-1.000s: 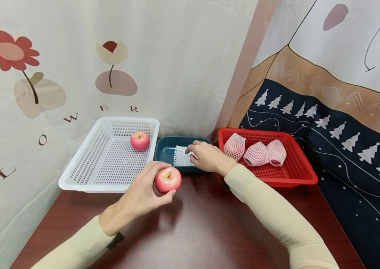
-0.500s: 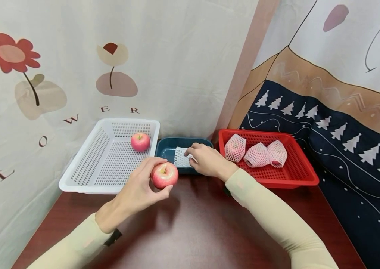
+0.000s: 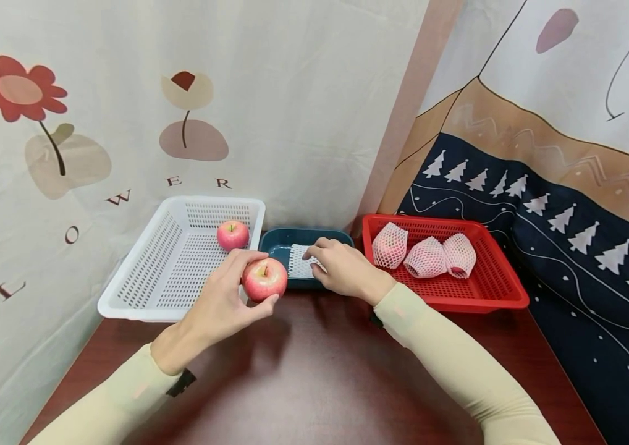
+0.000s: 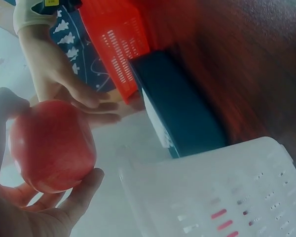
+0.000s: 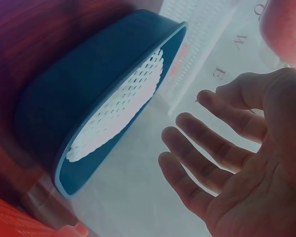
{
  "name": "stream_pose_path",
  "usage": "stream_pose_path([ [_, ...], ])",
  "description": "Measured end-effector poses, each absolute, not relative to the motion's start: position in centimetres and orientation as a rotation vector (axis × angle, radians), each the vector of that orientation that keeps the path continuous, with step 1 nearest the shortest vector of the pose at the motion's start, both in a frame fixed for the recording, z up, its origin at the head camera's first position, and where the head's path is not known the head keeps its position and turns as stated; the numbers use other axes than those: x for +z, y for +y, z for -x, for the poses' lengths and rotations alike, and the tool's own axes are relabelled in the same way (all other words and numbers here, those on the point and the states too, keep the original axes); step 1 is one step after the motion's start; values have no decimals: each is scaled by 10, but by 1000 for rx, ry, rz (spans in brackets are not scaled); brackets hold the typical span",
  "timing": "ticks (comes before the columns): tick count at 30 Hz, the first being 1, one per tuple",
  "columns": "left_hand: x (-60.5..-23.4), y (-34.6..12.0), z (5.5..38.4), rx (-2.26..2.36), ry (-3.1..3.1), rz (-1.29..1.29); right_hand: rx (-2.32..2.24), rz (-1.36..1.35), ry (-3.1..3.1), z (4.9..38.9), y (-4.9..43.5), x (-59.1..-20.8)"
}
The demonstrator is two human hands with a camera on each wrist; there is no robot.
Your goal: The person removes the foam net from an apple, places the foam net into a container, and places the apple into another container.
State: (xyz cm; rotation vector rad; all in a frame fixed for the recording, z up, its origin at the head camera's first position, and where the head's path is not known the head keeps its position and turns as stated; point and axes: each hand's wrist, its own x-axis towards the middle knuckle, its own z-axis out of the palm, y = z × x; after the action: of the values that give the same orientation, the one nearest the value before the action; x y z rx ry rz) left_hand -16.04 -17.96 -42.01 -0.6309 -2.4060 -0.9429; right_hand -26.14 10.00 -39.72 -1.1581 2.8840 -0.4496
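My left hand (image 3: 225,293) grips a red apple (image 3: 265,279) between thumb and fingers, in front of the white basket's right corner. In the left wrist view the fingers curl round the apple (image 4: 53,146) from below. Over the dark teal tray (image 3: 277,241) hovers my right hand (image 3: 342,264), its fingers loosely bent. White foam net sleeves (image 3: 299,261) lie in that tray, partly hidden by the hand in the head view. The right wrist view shows the right hand (image 5: 237,153) with nothing in it, apart from the foam net (image 5: 121,111).
A white basket (image 3: 125,300) at left holds another apple (image 3: 233,235). At right, a red basket (image 3: 492,290) contains 3 apples in pink-looking net sleeves (image 3: 426,256). All stand on a brown table (image 3: 314,371) before patterned curtains (image 3: 303,111).
My left hand has moved left and slightly up with the apple, toward the white basket. The right hand has stayed over the teal tray, nearly still.
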Motion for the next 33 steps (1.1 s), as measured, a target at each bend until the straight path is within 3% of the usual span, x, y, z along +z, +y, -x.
stream_pose_path([
  [33, -412, -209, 191, -912, -2438, 509, -554, 1218, 2951, 255, 128, -390],
])
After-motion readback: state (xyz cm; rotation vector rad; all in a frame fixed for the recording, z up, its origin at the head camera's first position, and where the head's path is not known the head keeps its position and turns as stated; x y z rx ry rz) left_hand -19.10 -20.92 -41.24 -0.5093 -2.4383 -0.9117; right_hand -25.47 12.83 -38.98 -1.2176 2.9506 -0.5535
